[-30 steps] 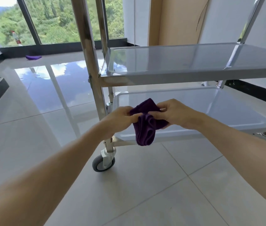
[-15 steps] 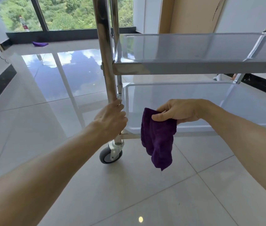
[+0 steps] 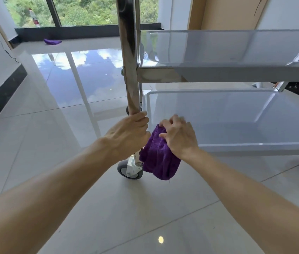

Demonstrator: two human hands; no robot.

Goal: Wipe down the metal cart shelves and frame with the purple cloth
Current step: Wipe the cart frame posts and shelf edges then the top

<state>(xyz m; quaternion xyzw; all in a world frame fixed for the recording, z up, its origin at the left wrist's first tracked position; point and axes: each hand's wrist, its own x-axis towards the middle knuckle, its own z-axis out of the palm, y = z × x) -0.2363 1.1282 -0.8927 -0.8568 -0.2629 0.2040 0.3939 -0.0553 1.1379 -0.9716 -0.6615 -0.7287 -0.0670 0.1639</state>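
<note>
A: What are the hands doing?

B: The left hand (image 3: 129,132) is wrapped around the cart's near upright post (image 3: 129,70), just above the wheel (image 3: 129,169). The right hand (image 3: 178,136) lies on top of the purple cloth (image 3: 158,158), fingers bent over its upper edge and palm bearing down, so the cloth is pinned against the front corner of the bottom shelf (image 3: 236,116). The lower half of the cloth hangs free below the shelf rim.

A: How should this step go, in your view?

B: I would keep the left hand firm on the post, since the cart sits on wheels and could roll under a push. I would gather the loose tail of cloth into the palm so more of it meets the metal, then sweep along the front rim away from the post, and afterwards across the shelf's floor and into its corners, where dirt tends to collect. The shelf above (image 3: 227,50) and the post itself look like later work.

A: Any brand or writing to read?

B: None that I can make out on the cart or cloth. A bottle (image 3: 33,17) stands by the window (image 3: 82,10) with a red band, too small to read. A second purple rag (image 3: 52,41) lies on the floor (image 3: 71,180) below that window, well away from the cart.
</note>
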